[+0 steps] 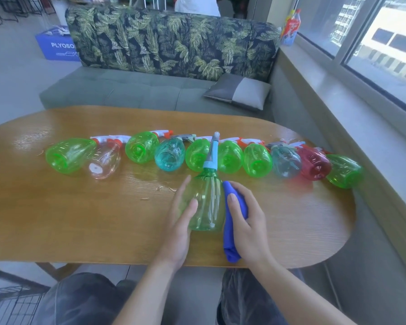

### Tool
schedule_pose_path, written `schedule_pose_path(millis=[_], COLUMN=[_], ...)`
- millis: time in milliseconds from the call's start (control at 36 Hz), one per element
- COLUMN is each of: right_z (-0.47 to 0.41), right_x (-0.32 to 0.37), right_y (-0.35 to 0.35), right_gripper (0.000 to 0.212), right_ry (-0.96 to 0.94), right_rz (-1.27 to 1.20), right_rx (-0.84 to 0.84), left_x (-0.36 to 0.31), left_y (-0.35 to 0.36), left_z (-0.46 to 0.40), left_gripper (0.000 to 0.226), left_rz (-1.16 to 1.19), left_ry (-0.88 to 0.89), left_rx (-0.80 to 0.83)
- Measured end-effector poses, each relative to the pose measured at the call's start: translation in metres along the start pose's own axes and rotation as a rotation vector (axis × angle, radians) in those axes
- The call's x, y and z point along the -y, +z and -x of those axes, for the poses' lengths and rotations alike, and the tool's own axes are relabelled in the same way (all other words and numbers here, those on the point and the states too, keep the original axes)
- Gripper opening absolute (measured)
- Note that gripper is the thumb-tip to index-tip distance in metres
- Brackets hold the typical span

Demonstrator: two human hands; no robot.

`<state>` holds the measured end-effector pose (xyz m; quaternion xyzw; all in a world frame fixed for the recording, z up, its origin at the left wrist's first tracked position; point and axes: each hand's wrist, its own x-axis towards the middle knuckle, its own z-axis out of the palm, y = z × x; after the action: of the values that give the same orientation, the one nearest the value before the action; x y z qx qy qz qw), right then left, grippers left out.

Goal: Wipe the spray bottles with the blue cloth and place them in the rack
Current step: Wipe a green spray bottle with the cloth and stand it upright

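A green spray bottle (206,202) with a light blue nozzle lies in front of me over the wooden table (80,219), nozzle pointing away. My left hand (181,226) holds its left side, fingers wrapped round the body. My right hand (246,221) grips the bunched blue cloth (231,240) and presses it against the bottle's right side. Behind them a row of several bottles lies on the table: green ones (68,154), a clear one (106,161), teal ones (170,154) and a red one (314,164).
A black wire rack (7,299) stands on the floor at the lower left, beside my knee. A grey sofa with a leaf-print back (174,41) and a cushion (239,91) faces the table. A windowsill (352,95) runs along the right. Small scraps (164,188) lie on the table.
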<state>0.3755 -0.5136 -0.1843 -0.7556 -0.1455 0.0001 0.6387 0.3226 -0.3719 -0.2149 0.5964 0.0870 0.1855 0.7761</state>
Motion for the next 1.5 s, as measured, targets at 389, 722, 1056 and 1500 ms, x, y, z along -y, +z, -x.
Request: schedule_pose_path(millis=[389,722,1056,1500], right_z=[0.007,-0.051,-0.012,-0.038], right_x=[-0.011,0.017,-0.011,0.01], right_y=[0.001,0.003,0.008,-0.005], right_gripper=[0.037,0.03,0.031,0.033], right_ry=[-0.111,-0.211,-0.655,-0.429], right_rz=[0.115,0.289,0.455,0.48], right_rx=[0.036,0.029,0.176,0.032], left_x=[-0.003,-0.002,0.001,0.003], left_y=[-0.003,0.001,-0.004,0.001], left_z=[-0.003,-0.003,-0.003,-0.002], left_gripper=[0.046,0.046,0.045,0.047], left_rz=[0.001,-0.043,0.075,-0.073], left_ry=[-0.049,-0.023,-0.054,-0.02], left_rx=[0.025,0.029,0.003,0.044])
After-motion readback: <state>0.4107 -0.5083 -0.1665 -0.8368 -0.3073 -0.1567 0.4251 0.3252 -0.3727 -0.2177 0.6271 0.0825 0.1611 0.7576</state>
